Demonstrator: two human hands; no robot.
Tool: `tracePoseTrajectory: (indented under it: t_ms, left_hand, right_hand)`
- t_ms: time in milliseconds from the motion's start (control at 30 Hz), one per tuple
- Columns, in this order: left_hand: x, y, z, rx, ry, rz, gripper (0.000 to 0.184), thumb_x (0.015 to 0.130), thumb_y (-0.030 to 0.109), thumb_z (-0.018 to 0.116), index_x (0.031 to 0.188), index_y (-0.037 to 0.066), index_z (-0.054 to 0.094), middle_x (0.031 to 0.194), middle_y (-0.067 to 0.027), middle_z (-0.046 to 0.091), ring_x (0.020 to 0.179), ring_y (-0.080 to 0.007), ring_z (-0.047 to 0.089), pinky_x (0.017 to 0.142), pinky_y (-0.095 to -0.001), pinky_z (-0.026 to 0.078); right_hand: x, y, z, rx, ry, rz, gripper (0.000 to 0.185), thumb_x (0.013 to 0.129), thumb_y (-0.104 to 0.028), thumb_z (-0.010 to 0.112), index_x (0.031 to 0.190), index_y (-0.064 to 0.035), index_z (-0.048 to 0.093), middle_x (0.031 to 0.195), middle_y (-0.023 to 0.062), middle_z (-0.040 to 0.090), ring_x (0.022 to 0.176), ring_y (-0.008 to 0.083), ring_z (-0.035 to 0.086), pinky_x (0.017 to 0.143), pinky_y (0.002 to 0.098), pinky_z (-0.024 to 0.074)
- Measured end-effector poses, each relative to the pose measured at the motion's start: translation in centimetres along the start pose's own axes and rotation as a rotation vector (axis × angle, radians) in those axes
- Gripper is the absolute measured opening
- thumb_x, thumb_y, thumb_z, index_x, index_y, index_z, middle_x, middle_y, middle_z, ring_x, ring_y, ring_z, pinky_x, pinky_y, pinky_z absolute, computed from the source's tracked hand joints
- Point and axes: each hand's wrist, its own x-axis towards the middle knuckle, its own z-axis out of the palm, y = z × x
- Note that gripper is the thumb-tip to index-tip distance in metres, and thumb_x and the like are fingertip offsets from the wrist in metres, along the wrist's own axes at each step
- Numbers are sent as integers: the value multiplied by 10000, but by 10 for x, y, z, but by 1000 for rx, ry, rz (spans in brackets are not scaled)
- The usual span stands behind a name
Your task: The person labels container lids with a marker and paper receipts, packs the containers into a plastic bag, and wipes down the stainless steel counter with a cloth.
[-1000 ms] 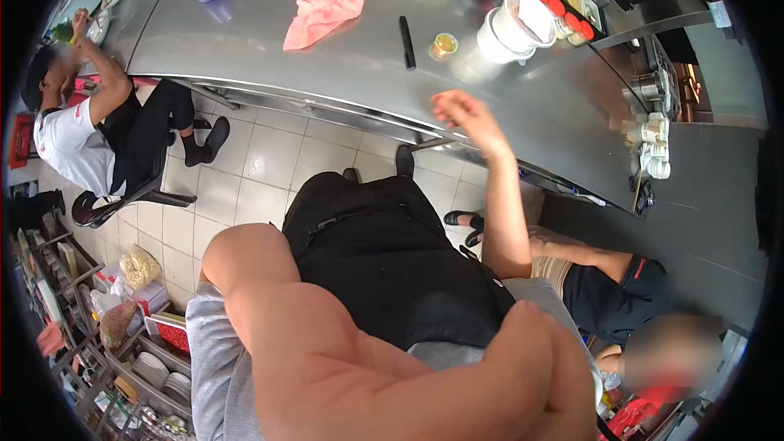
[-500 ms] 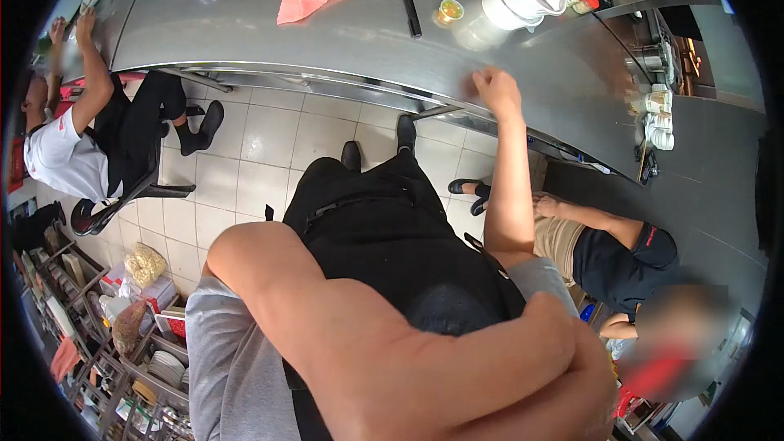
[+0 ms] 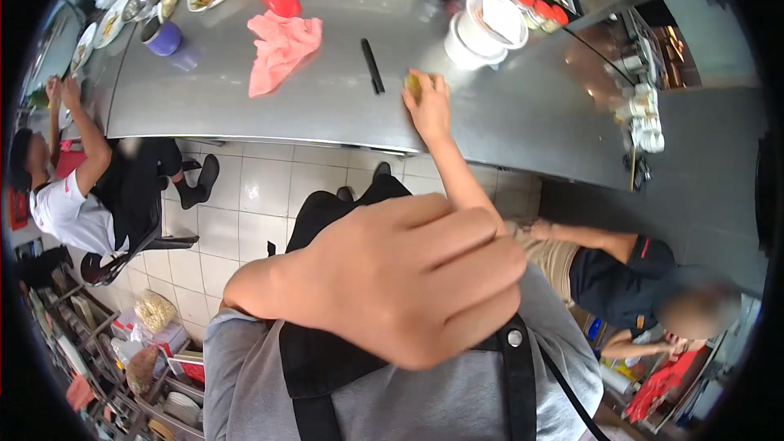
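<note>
R hand (image 3: pixel 429 106) pinches the small cup (image 3: pixel 412 86) w/ thumb & fingers at the table (image 3: pixel 204 110), btwn pen (image 3: pixel 371 65) & white tubs (image 3: pixel 478 45); can't tell if lifted. Best: light grip on its sides, kept level. L hand (image 3: pixel 400 278) curled, palm hidden, can't tell if holding anything.

head-worn camera | looks forward and down | wide, round-edged view | shirt (image 3: pixel 457 396) close below | counter (image 3: pixel 523 114) farther off, across the top
</note>
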Motion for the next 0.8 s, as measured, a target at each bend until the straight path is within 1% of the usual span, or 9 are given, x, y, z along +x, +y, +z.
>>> tracePoseTrajectory:
  t_ms: [33, 133, 233, 333, 400, 433, 600, 733, 800]
  left_hand:
    - [1, -9, 2, 3, -84, -26, 218, 547, 160, 665, 711, 22, 624, 821, -79, 626, 638, -176, 611, 451, -255, 431]
    - [15, -34, 11, 140, -280, -70, 146, 625, 146, 638, 721, 73, 555, 782, -25, 520, 674, -159, 563, 518, -266, 447]
    - [22, -62, 26, 225, -326, -94, 135, 669, 132, 629, 740, 88, 523, 783, -26, 510, 699, -169, 564, 570, -284, 462]
    - [18, -93, 20, 330, -356, -176, 125, 701, 130, 618, 778, 84, 530, 823, -35, 552, 743, -183, 591, 608, -302, 481]
    - [4, -113, 6, 293, -354, -278, 122, 711, 105, 616, 817, 73, 565, 827, -43, 562, 765, -205, 599, 629, -330, 499]
    - [-7, -124, -4, 391, -403, -347, 138, 712, 90, 622, 843, 70, 584, 840, -50, 573, 788, -215, 612, 651, -344, 509]
    - [-40, -171, -104, 686, -596, -646, 212, 729, 20, 615, 937, 60, 625, 960, -88, 615, 917, -293, 640, 745, -400, 530]
    - [-67, -244, -232, 866, -465, -685, 304, 756, 0, 554, 1030, 98, 642, 1121, -74, 633, 978, -324, 638, 747, -417, 543]
    - [-69, -281, -304, 970, -443, -729, 282, 784, 0, 550, 1032, 103, 634, 1108, -85, 624, 1001, -334, 621, 775, -427, 533]
  right_hand:
    - [-7, 5, -5, 4, -9, -15, 430, 816, -172, 730, 1228, -164, 608, 1149, 163, 541, 1077, 386, 530, 925, 442, 464]
    - [-18, 14, -19, 56, -89, 20, 427, 787, -196, 729, 1189, -151, 593, 1099, 155, 526, 1034, 369, 540, 877, 446, 475]
    - [-8, 11, -37, 137, -286, 123, 420, 776, -197, 727, 1159, -151, 562, 1109, 153, 508, 1032, 375, 542, 843, 462, 487]
    - [9, 29, -20, -30, -370, 31, 429, 761, -181, 733, 1147, -159, 548, 1102, 154, 498, 1034, 380, 545, 831, 466, 493]
    - [19, 53, 3, -92, -453, -163, 425, 748, -175, 741, 1125, -159, 544, 1089, 154, 496, 1036, 387, 549, 828, 468, 496]
    - [32, 16, -25, -4, -468, -28, 411, 746, -165, 741, 1106, -153, 541, 1086, 150, 496, 1040, 384, 552, 829, 469, 498]
    - [70, -23, -32, -27, -402, -20, 384, 791, -188, 718, 1131, -124, 553, 1101, 158, 529, 975, 380, 584, 827, 461, 496]
    - [95, -73, -27, 142, -363, 31, 427, 796, -192, 711, 1184, -125, 545, 1124, 157, 523, 990, 377, 593, 819, 450, 508]
    - [102, -97, -12, 206, -458, -118, 413, 796, -177, 704, 1172, -118, 543, 1128, 153, 521, 958, 383, 602, 818, 454, 508]
